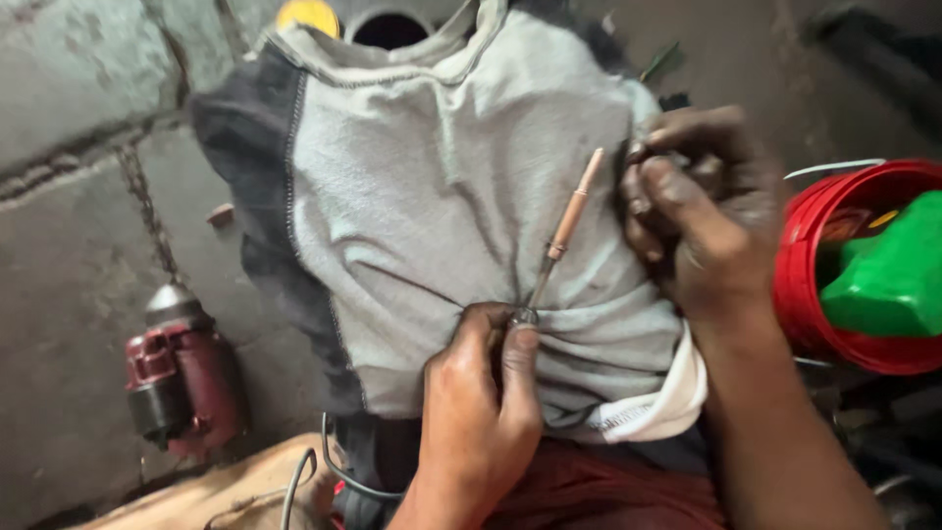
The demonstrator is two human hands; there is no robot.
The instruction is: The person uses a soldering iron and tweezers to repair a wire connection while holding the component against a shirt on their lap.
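a: what's in the grip?

b: the left hand (pixel 481 412) is closed around the lower end of a thin tool (pixel 561 240), thumb and fingers pinched at a small metal collar. the tool has a copper-coloured upper shaft and a darker, narrower lower part, and it leans up and to the right from the fist.

a: and the other hand?

b: the right hand (pixel 697 211) is curled shut, dark with grime, just right of the tool's tip. it seems to clutch something small against the cloth, but what it is cannot be told.

a: where does the tool lie?

b: over a grey shirt (pixel 432 177) with dark side panels and pale stitching, draped across a rounded form in front of the person. the cloth bunches into folds where the left hand presses it, and a white hem shows at its lower right edge.

a: what's around them?

b: to the right, touching the right forearm's side of the frame, a red bucket (pixel 800 285) with a green plastic object (pixel 888 275) inside. to the left, well apart on the concrete floor (pixel 69 245), a dark red motor-like part (pixel 182 378) with a metal nose. a yellow cap (pixel 307 15) shows at the top edge, beside a dark round opening above the shirt's collar. thin wires (pixel 294 491) trail at the bottom, near a tan cloth.
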